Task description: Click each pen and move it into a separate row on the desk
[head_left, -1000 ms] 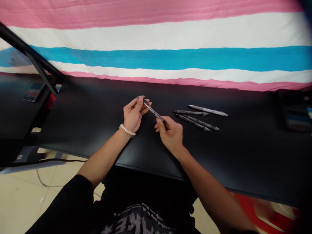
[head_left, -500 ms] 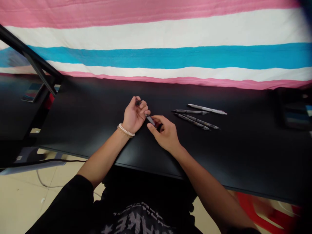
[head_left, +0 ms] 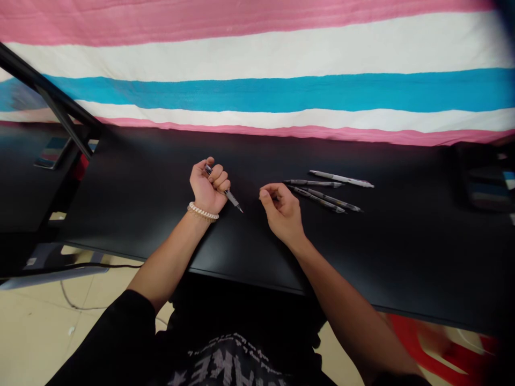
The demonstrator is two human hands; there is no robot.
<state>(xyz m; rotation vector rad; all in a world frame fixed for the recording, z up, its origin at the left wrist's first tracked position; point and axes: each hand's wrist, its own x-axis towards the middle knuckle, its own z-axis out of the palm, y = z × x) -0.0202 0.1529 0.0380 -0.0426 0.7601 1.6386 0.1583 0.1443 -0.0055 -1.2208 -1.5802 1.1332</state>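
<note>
My left hand, with a bead bracelet at the wrist, is closed in a fist round a dark pen; the pen's tip sticks out down and to the right, just over the black table. My right hand rests on the table a little to the right of that tip, fingers curled in, thumb and forefinger pinched together; whether anything is between them I cannot make out. Several more pens lie side by side just beyond my right hand.
A pink, white and blue striped cloth hangs along the table's far edge. A black metal frame slants at the left. Dark objects sit at the table's right end. A cable and tiled floor lie below.
Both hands held one pen between them a second ago. Now my right hand has let go and drawn right, while my left hand has closed round the pen and moved slightly left.
</note>
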